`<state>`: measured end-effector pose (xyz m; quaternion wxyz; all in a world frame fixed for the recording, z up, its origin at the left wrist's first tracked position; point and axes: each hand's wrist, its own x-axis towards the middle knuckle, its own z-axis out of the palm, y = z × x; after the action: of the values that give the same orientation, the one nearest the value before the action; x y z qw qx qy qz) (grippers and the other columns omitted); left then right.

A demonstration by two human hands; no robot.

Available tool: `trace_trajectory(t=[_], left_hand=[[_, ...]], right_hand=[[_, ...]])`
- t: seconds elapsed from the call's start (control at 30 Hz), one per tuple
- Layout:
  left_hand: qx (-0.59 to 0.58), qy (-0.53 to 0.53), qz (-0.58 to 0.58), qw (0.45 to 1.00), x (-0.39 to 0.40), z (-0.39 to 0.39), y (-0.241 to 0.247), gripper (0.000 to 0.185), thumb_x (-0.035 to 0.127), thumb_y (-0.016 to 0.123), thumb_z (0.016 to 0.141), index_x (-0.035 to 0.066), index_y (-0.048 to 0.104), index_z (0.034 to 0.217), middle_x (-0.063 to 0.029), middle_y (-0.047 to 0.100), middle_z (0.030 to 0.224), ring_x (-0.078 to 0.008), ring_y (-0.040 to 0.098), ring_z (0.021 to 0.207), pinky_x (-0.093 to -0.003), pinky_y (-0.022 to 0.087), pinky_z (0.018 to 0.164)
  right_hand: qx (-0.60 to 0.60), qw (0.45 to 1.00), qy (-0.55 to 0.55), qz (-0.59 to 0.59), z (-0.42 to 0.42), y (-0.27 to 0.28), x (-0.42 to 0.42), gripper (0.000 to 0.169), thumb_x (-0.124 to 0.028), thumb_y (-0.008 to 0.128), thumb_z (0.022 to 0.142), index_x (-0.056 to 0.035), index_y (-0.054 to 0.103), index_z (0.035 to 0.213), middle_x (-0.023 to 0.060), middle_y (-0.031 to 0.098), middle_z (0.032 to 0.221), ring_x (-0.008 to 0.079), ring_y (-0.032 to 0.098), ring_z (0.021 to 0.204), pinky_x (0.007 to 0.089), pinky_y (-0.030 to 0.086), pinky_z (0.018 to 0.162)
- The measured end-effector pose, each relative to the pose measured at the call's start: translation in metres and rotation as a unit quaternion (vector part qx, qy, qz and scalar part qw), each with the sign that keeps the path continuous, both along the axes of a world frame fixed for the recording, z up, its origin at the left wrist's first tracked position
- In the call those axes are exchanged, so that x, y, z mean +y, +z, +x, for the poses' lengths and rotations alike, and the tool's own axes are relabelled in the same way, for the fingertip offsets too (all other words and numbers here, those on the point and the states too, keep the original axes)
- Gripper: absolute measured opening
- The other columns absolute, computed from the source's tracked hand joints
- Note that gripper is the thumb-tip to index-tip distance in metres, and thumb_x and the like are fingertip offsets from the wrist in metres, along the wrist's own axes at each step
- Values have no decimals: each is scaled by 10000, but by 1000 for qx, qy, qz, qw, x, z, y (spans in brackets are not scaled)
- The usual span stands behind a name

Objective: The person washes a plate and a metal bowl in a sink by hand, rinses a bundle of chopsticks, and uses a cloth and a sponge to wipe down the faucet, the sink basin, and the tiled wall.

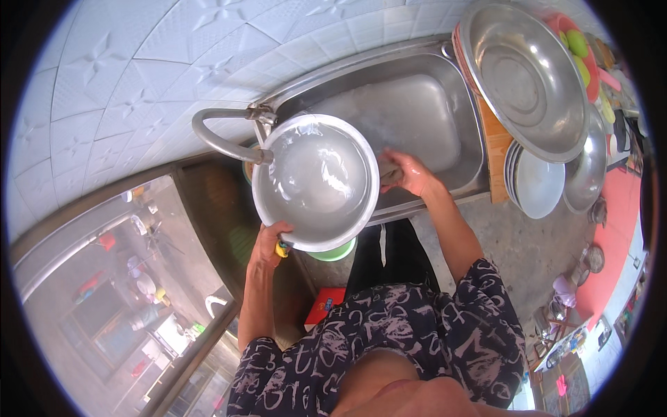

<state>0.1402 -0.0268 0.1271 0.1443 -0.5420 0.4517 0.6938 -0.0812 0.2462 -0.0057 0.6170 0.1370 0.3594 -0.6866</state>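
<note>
A round metal basin (pixel 318 182) with water in it is held tilted over the left end of the stainless steel sink (pixel 417 104). My left hand (pixel 273 241) grips its lower left rim, the thumb over the edge. On the basin's right side is my right hand (pixel 409 172), its fingers spread and partly hidden near the rim; a dark greyish thing lies at its fingertips, too unclear to name. The curved metal faucet (pixel 224 143) has its spout end at the basin's upper left rim. Some water lies in the bottom of the sink.
Right of the sink, a large steel bowl (pixel 521 83) leans over a wooden board (pixel 497 156) and stacked white plates (pixel 539 182). Behind it stands a pink basket (pixel 591 78) with green fruit. Below the held basin are a green bowl (pixel 336 253) and a red box (pixel 324 306). A window (pixel 125 292) is at left.
</note>
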Motion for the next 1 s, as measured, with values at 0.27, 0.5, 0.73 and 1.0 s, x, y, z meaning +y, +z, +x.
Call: trace_trajectory(t=[0.27,0.5,0.73,1.0], left_hand=[[-24,27,-35,999,-3,9,-6,215,90,638,749,27,566,942,-26,581,720,-117,548,503,-240,416,377],[-10,30,-23,999,11,13,3,173,92,639,746,25,586,896,-32,578,692,-122,545,487,-239,418,377],[-12,25,-15,999,18,20,3,230,98,646,739,8,587,941,-34,579,698,-126,544,491,-244,428,377],[-19,2,-20,1000,20,26,4,330,112,622,720,-19,586,1022,-56,600,779,-145,580,597,-256,448,471]], right_hand=[[547,777,112,292,-36,-57,-18,282,-197,590,882,-100,640,1142,153,654,1068,280,657,940,437,540,795],[715,509,264,401,-14,-91,-65,188,-115,576,843,-71,631,1018,167,610,1096,341,647,953,446,536,776],[703,529,268,393,-21,-119,-56,142,-14,577,810,-45,642,932,163,666,954,325,679,868,434,550,710],[737,513,270,347,-28,-110,-53,113,-114,573,831,-49,648,885,174,692,889,360,680,800,478,534,697]])
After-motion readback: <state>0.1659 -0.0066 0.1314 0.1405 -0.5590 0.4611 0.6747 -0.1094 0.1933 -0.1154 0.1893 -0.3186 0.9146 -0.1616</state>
